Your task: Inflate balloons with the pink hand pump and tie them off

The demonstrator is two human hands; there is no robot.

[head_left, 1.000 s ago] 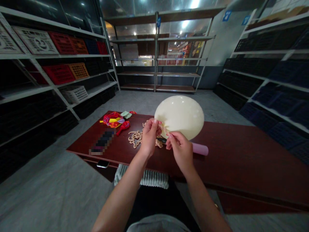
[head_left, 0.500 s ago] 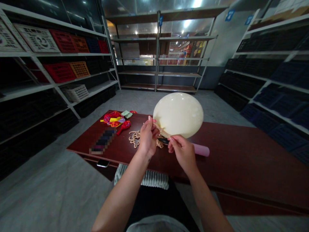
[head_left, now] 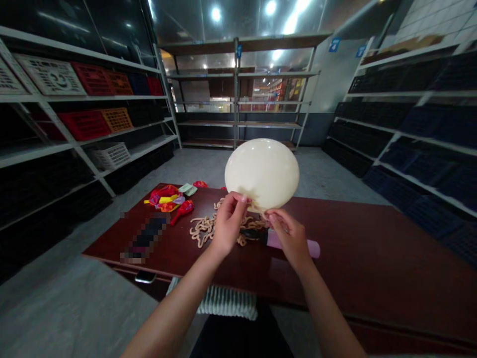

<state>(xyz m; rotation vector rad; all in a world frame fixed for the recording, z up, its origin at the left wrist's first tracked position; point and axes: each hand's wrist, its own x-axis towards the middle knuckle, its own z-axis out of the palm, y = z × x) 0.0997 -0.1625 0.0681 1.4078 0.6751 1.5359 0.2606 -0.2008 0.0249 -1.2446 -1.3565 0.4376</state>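
Left hand [head_left: 228, 223] and right hand [head_left: 289, 237] pinch a pale balloon's neck [head_left: 257, 208], its body [head_left: 262, 171] now shifted left, apparently still airtight.

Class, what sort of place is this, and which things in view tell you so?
Probably a storeroom or warehouse: tall shelves stand at the back, red, orange and white crates sit on the left-hand racks, and the floor is plain grey.

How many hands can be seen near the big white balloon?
2: the left hand at the lower left of the white balloon, the right hand at its lower right, partly covering the pink cylinder. No others show.
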